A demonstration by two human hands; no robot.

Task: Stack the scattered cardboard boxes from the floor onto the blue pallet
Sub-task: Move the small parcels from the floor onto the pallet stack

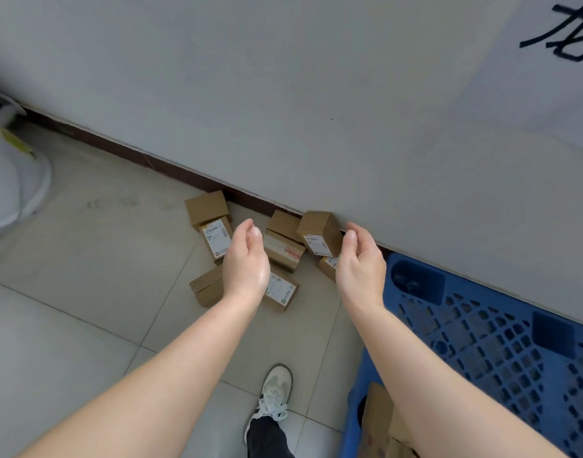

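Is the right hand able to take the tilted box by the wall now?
Probably yes. The right hand is open and empty, next to the tilted box; nothing lies between them, and only the wall stands behind it.

Blue pallet (pixel 501 342): plastic grid top, flat on the floor. Small brown cardboard boxes are clustered just left of its far corner. Tilted labelled box (pixel 319 234) is nearest, with a low box (pixel 328 268) beneath it. Taped box (pixel 283 251) and flat labelled box (pixel 281 292) are further left, plain box (pixel 206 208) farthest. Stacked boxes (pixel 379 414) sit on the pallet's near-left corner, partly hidden.
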